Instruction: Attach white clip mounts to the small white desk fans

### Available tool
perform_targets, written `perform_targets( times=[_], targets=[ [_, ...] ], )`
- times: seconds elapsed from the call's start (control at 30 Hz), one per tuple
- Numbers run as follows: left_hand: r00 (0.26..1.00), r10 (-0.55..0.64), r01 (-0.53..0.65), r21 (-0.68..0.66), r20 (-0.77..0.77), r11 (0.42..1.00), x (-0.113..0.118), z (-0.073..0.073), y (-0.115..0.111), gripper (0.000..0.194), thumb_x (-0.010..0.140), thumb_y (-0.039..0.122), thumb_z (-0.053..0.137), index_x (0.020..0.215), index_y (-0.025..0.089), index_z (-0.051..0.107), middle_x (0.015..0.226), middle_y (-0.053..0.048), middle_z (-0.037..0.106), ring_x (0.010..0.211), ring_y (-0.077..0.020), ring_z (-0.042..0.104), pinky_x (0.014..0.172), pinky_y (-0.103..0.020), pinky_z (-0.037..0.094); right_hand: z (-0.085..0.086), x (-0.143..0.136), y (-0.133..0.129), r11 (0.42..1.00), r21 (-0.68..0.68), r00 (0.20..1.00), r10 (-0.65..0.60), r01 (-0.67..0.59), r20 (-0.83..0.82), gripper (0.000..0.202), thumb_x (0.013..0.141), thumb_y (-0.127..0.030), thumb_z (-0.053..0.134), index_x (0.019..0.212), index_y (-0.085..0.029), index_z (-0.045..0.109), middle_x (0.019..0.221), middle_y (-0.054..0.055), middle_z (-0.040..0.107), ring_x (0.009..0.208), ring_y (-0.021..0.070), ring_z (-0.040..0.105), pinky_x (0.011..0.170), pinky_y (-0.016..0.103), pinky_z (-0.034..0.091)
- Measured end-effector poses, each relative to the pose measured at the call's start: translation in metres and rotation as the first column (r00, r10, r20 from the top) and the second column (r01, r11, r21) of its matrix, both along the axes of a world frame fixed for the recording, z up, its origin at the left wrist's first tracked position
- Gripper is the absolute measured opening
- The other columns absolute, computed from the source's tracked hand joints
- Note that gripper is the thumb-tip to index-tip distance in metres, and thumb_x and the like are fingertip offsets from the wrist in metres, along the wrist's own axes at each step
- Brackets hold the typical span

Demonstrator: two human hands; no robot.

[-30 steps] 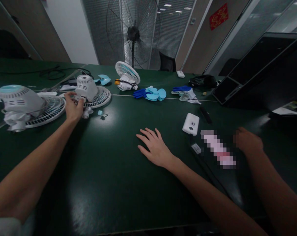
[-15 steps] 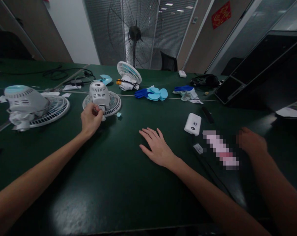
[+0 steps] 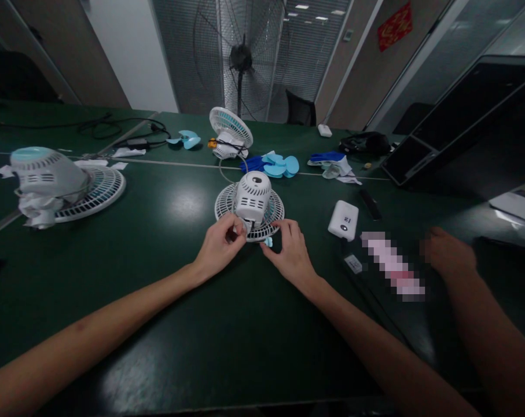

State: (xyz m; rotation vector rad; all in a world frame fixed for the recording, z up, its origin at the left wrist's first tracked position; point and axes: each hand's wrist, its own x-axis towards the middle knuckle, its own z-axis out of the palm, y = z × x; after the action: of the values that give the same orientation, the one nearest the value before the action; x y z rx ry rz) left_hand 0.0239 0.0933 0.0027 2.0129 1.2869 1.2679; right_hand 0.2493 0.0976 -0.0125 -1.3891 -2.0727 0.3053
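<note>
A small white fan (image 3: 253,197) lies face down on its round grille in front of me, its motor housing pointing up. My left hand (image 3: 222,243) is closed on the white part at the housing's near lower side; the fingertips are partly hidden. My right hand (image 3: 292,252) holds the near right rim of the grille between thumb and fingers. Beside that thumb, at the grille's near edge, is a small light-blue piece (image 3: 268,241). Behind the housing a thin cable (image 3: 222,171) loops toward another small fan (image 3: 231,133).
Another white fan (image 3: 51,176) lies at the left. Light-blue fan blades (image 3: 282,166), blue gloves (image 3: 327,157) and a loose blade (image 3: 184,139) lie farther back. At right are a white device (image 3: 344,220), a black computer case (image 3: 466,127) and another person's hand (image 3: 451,255).
The small fan has moved right and nearer to me with my left hand on it. My right hand, flat on the table before, now grasps the grille's rim.
</note>
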Motion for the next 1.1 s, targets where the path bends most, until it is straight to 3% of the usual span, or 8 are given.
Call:
perform_targets(
  times=[0.1, 0.23, 0.33, 0.43, 0.57, 0.73, 0.97, 1.1],
  targets=[
    [0.998, -0.059, 0.058, -0.042, -0.024, 0.997, -0.004, 0.006, -0.006, 0.004, 0.097, 0.021, 0.057, 0.101, 0.019, 0.058, 0.098, -0.003, 0.064, 0.082, -0.0159, 0.060, 0.069, -0.028, 0.048, 0.002, 0.005, 0.002, 1.000, 0.001, 1.000, -0.018, 0.018, -0.011, 0.044, 0.089, -0.032, 0.072, 0.129, -0.024, 0.055, 0.129, 0.013, 0.056, 0.121, 0.0340, 0.060, 0.101, 0.057, 0.052],
    [0.989, -0.001, -0.004, -0.031, -0.149, 1.000, -0.022, 0.007, -0.014, 0.040, 0.102, 0.028, 0.053, 0.142, 0.022, 0.050, 0.118, -0.010, 0.065, 0.103, -0.0234, 0.064, 0.090, -0.041, 0.054, 0.004, 0.006, 0.003, 1.000, -0.004, 1.000, -0.018, 0.018, 0.000, 0.043, 0.089, -0.024, 0.070, 0.129, -0.025, 0.054, 0.130, 0.011, 0.055, 0.119, 0.0325, 0.060, 0.098, 0.054, 0.053],
    [0.977, 0.027, -0.032, -0.019, -0.213, 0.999, -0.031, 0.001, -0.018, 0.049, 0.103, 0.028, 0.052, 0.150, 0.019, 0.039, 0.122, -0.013, 0.065, 0.110, -0.0260, 0.063, 0.102, -0.049, 0.050, 0.004, 0.006, 0.002, 1.000, -0.022, 1.000, -0.020, 0.020, -0.021, 0.038, 0.090, -0.018, 0.067, 0.125, -0.025, 0.056, 0.130, 0.010, 0.055, 0.114, 0.0295, 0.062, 0.095, 0.049, 0.054],
    [0.964, -0.003, -0.014, -0.064, -0.267, 0.998, -0.033, -0.004, -0.019, 0.047, 0.104, 0.030, 0.051, 0.147, 0.015, 0.039, 0.121, -0.014, 0.065, 0.107, -0.0258, 0.065, 0.097, -0.046, 0.052, 0.004, 0.007, 0.001, 0.998, -0.065, 0.998, -0.022, 0.018, -0.061, 0.026, 0.091, -0.012, 0.062, 0.115, -0.023, 0.060, 0.124, 0.008, 0.058, 0.103, 0.0245, 0.064, 0.090, 0.042, 0.055],
    [0.878, -0.089, 0.077, -0.046, -0.470, 0.996, -0.028, -0.003, -0.018, 0.023, 0.107, 0.032, 0.044, 0.117, 0.017, 0.059, 0.106, -0.011, 0.067, 0.095, -0.0257, 0.064, 0.088, -0.043, 0.051, 0.006, 0.008, 0.001, 0.996, -0.080, 0.998, 0.020, -0.025, -0.068, 0.024, 0.091, -0.011, 0.062, 0.111, -0.023, 0.062, 0.113, 0.006, 0.062, 0.093, 0.0217, 0.063, 0.082, 0.038, 0.054],
    [0.786, -0.126, 0.149, -0.013, -0.605, 0.989, -0.026, -0.004, -0.017, 0.040, 0.096, 0.059, 0.062, 0.106, 0.020, 0.063, 0.102, -0.010, 0.069, 0.090, -0.0285, 0.064, 0.081, -0.040, 0.050, 0.009, 0.004, -0.001, 0.995, -0.066, 0.996, 0.073, -0.077, -0.057, 0.024, 0.089, -0.013, 0.066, 0.110, -0.022, 0.061, 0.102, 0.003, 0.065, 0.086, 0.0203, 0.062, 0.081, 0.038, 0.051],
    [0.895, -0.227, 0.193, -0.126, -0.383, 0.973, -0.032, -0.002, -0.022, 0.033, 0.094, 0.053, 0.067, 0.107, 0.022, 0.064, 0.098, -0.006, 0.069, 0.082, -0.0231, 0.065, 0.074, -0.034, 0.050, 0.016, -0.004, -0.006, 0.983, -0.052, 0.984, 0.172, -0.174, -0.055, 0.021, 0.090, -0.017, 0.066, 0.109, -0.023, 0.060, 0.101, 0.004, 0.066, 0.089, 0.0212, 0.065, 0.081, 0.037, 0.054],
    [0.991, -0.044, 0.084, -0.337, 0.124, 0.938, -0.020, 0.002, -0.037, 0.029, 0.106, 0.049, 0.045, 0.118, 0.025, 0.054, 0.080, 0.001, 0.059, 0.063, -0.0157, 0.056, 0.057, -0.026, 0.044, 0.018, -0.003, -0.008, 0.976, -0.045, 0.972, 0.209, -0.215, -0.112, 0.022, 0.091, -0.017, 0.064, 0.112, -0.023, 0.060, 0.107, 0.005, 0.065, 0.093, 0.0212, 0.065, 0.083, 0.036, 0.056]
  ],
)
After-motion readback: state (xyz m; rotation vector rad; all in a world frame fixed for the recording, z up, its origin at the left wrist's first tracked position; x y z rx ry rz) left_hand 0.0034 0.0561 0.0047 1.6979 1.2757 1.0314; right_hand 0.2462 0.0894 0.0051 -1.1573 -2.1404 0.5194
